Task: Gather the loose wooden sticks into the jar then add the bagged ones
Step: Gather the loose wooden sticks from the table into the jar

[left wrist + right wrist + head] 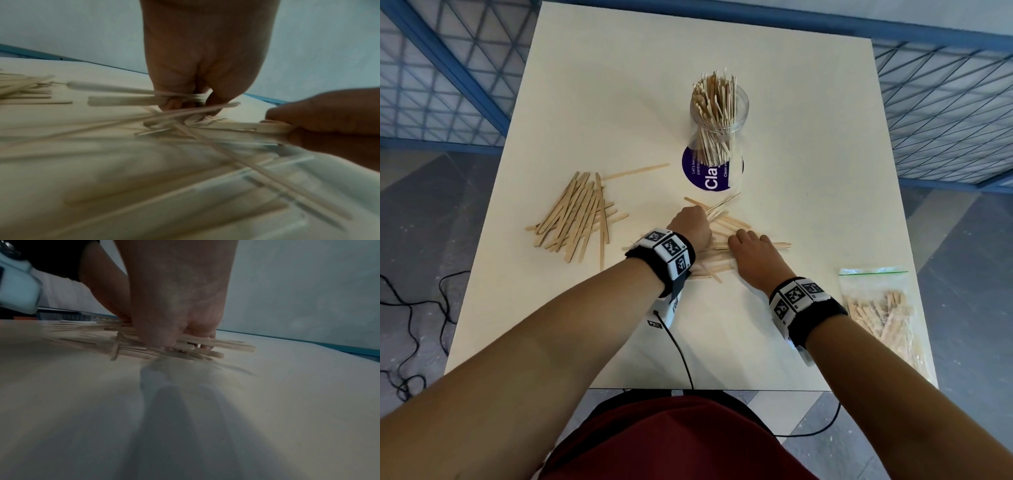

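A clear glass jar with a purple label stands mid-table, packed with upright wooden sticks. In front of it lies a scattered heap of loose sticks. My left hand curls round a few of them at the heap's far left side; the left wrist view shows sticks clamped in its fingers. My right hand bears down on the heap's right side, its fingers pinching a bundle of sticks. A second pile of loose sticks lies at the left. A zip bag of sticks lies at the right edge.
The white table ends just before my body, with bare surface behind the jar. A blue mesh fence surrounds the table. Black cables lie on the floor at the left, and one cable runs from my left wrist.
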Demonstrator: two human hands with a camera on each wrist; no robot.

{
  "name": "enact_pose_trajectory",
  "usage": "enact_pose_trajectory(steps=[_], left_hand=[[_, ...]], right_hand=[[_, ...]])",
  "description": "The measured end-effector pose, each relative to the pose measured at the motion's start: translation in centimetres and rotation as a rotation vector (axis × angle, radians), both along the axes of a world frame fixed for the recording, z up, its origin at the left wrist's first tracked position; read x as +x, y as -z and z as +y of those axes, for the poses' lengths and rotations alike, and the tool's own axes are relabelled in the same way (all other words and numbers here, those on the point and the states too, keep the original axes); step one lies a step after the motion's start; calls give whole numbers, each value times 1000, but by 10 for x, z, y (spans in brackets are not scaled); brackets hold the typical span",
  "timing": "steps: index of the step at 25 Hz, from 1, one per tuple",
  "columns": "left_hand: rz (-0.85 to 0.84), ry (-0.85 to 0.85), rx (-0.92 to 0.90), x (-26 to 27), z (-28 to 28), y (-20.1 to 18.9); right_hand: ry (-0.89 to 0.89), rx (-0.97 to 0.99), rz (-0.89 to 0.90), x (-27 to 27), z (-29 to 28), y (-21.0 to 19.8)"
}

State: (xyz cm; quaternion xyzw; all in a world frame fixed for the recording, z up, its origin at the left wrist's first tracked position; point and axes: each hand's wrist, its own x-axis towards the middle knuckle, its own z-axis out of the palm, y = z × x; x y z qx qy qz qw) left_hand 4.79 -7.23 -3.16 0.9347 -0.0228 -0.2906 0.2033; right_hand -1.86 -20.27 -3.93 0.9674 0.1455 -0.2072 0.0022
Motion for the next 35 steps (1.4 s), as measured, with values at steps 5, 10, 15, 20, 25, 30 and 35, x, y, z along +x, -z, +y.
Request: enact_pose_trajectory(steps=[5, 10, 15, 20, 25, 30, 35], left_hand=[[18, 178, -10, 9, 27, -3], [-168, -16, -211, 5, 53, -7], [-184, -174, -365, -9, 59, -10], [-198, -218, -417, -15, 52, -19], [-258, -370, -660, -3, 48, -31], [-152, -528, -776, -5, 53, -37], [80, -844, -1017, -2, 48, -43]], right_hand=[[76, 37, 38, -2, -8, -7], [199, 117, 63, -9, -13, -11], [390, 266, 82, -16, -12, -11], [427, 357, 71, -20, -6, -20], [447, 390, 50, -22, -1, -21], [490, 445, 46, -25, 3, -22], [583, 527, 47, -21, 3, -21]])
